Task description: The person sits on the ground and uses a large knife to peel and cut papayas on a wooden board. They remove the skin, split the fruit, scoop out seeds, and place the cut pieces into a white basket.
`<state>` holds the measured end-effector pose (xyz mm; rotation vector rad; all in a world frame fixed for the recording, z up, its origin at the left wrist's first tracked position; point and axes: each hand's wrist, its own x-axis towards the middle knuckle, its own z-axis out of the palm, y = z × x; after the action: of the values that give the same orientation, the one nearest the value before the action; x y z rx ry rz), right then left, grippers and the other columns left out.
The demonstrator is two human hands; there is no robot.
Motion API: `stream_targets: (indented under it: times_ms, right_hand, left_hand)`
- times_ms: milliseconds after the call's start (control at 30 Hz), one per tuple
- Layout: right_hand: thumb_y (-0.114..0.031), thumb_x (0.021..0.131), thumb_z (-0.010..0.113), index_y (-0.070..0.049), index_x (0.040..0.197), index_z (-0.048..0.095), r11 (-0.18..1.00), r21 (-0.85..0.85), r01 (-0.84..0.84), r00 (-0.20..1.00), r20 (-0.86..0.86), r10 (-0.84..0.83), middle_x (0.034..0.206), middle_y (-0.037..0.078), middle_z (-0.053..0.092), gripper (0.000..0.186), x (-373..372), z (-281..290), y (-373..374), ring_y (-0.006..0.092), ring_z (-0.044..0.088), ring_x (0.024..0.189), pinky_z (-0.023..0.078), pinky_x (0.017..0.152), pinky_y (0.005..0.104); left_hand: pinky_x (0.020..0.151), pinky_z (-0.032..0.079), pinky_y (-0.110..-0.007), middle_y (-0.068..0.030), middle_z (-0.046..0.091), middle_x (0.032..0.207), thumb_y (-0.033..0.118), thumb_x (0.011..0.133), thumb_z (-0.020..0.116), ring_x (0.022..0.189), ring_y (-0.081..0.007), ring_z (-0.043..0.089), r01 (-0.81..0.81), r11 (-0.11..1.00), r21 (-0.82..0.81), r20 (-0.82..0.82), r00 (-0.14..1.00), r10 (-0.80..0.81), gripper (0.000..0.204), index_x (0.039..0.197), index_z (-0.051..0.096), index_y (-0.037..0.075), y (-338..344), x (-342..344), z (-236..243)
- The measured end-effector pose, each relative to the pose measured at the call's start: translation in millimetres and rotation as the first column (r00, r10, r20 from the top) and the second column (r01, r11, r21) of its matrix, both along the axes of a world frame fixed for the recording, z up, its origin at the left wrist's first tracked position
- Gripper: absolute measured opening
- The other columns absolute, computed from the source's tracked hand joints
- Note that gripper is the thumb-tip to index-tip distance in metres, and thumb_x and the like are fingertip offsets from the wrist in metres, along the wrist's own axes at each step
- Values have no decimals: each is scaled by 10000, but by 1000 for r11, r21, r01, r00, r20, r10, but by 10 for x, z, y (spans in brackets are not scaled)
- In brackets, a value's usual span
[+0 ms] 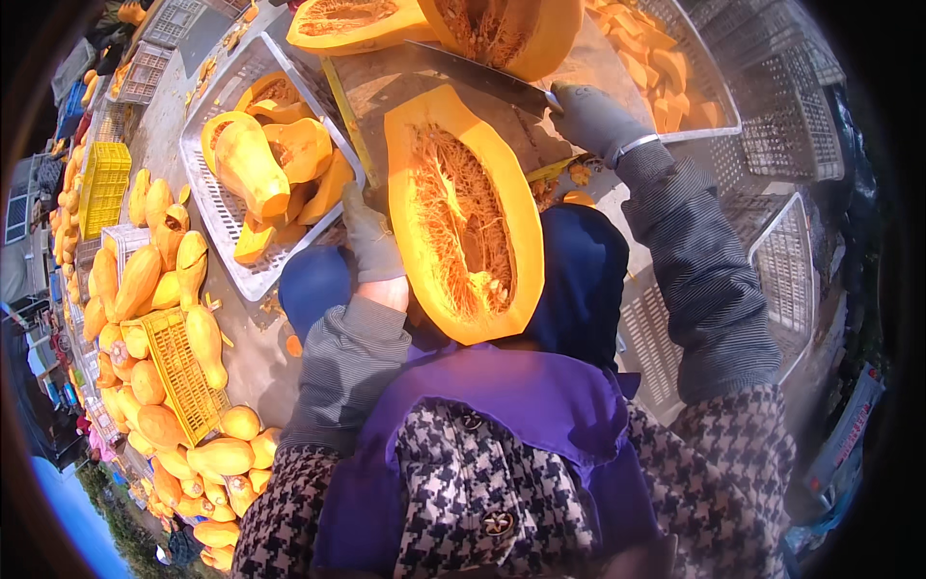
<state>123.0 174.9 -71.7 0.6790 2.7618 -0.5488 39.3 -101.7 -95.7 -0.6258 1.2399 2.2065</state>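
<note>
A halved pumpkin (410, 241) stands tilted over my lap, its cut face toward me, with stringy orange pulp and a few pale seeds in the hollow. My gloved left hand (371, 236) grips its left side, some fingers out of sight behind it. In my gloved right hand (600, 124) is the handle of a large knife (487, 79). The blade points left, beyond the pumpkin half's top end. Behind the blade, over the wooden board (381, 92), lie another pumpkin half (352, 24) and a large cut pumpkin piece (555, 39).
To the left stands a white crate (253, 280) of cut pumpkin pieces. Another crate (730, 130), at the far right, holds orange chunks. Empty grey crates (786, 125) stand beyond it. Many whole pumpkins (140, 280) and a yellow crate (183, 372) cover the left ground.
</note>
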Motion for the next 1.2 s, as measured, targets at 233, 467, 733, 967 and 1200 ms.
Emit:
stream_targets:
  times_ms: [233, 467, 733, 967, 1200]
  right_hand:
    - [-166, 858, 545, -33, 1039, 611, 999, -6, -48, 999, -9, 48, 958, 192, 664, 234, -5, -101, 93, 361, 639, 920, 500, 803, 435]
    - [-198, 856, 557, -36, 1037, 597, 993, 108, -37, 998, -37, 41, 1022, 225, 645, 246, -9, -94, -48, 375, 614, 995, 482, 852, 447]
    - [-185, 822, 558, 15, 1020, 578, 1000, 4, 22, 999, -24, -22, 977, 267, 639, 283, -53, -32, -322, 413, 620, 947, 483, 801, 452]
    - [-194, 829, 559, 38, 1126, 535, 999, 18, -39, 999, 25, 38, 1062, 253, 642, 378, 10, -101, -850, 379, 629, 1015, 494, 877, 431]
    - [-167, 805, 574, 45, 1106, 532, 988, -4, -154, 987, 41, 154, 983, 250, 661, 371, 30, -53, -824, 379, 658, 939, 519, 814, 436]
  left_hand:
    - [903, 516, -376, -115, 605, 1173, 110, 872, 645, 1049, -243, 614, 516, 855, -57, -91, 850, -519, 383, 1230, 528, 42, -773, 383, 29]
    - [796, 522, -323, -89, 628, 1036, -97, 717, 617, 928, -209, 622, 425, 904, -47, -116, 896, -428, 451, 1153, 545, -10, -919, 435, -27]
    - [928, 493, -414, -125, 594, 1125, 50, 746, 687, 1116, -295, 548, 181, 974, 139, -32, 983, -178, 437, 1159, 545, 28, -1153, -458, 169]
    - [1006, 442, -476, -221, 437, 1298, 216, 842, 684, 1167, -375, 499, 20, 967, 255, -151, 988, 19, 555, 1288, 424, 12, -566, -1073, 481]
    - [793, 536, -291, -150, 608, 1124, 207, 878, 641, 945, -204, 633, 335, 830, -447, -579, 599, -553, 483, 1259, 483, -44, 828, -749, 546]
